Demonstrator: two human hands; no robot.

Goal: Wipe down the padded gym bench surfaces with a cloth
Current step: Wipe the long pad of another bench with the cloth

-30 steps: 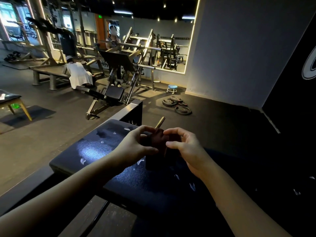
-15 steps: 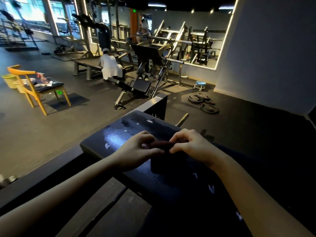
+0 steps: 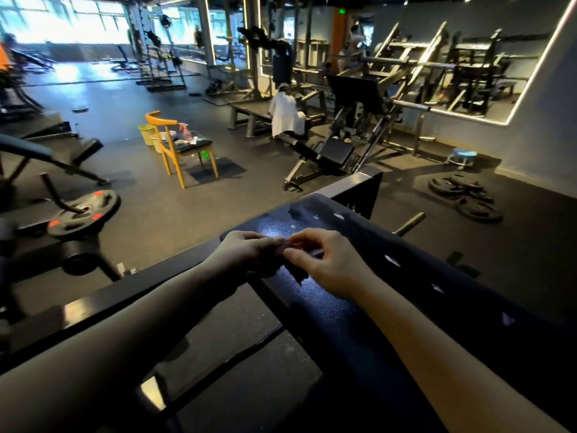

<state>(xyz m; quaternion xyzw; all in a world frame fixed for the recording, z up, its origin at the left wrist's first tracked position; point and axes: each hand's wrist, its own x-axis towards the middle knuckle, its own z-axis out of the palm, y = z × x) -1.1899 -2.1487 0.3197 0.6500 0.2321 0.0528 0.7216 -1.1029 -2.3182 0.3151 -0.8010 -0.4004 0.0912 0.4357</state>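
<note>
Though well beyond the bench pad (image 3: 312,220), wooden chair (image 3: 162,121), weight plates (image 3: 462,192).

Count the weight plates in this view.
4 visible. One red-marked plate lies at far left. Three lie in a pile on the floor at right: left plate, middle plate, nearest plate. The pile may hide more.

The dark padded bench (image 3: 359,307) runs from four o'clock toward ten o'clock, small pale flecks (image 3: 392,260) scattered along its glossy top.
</note>
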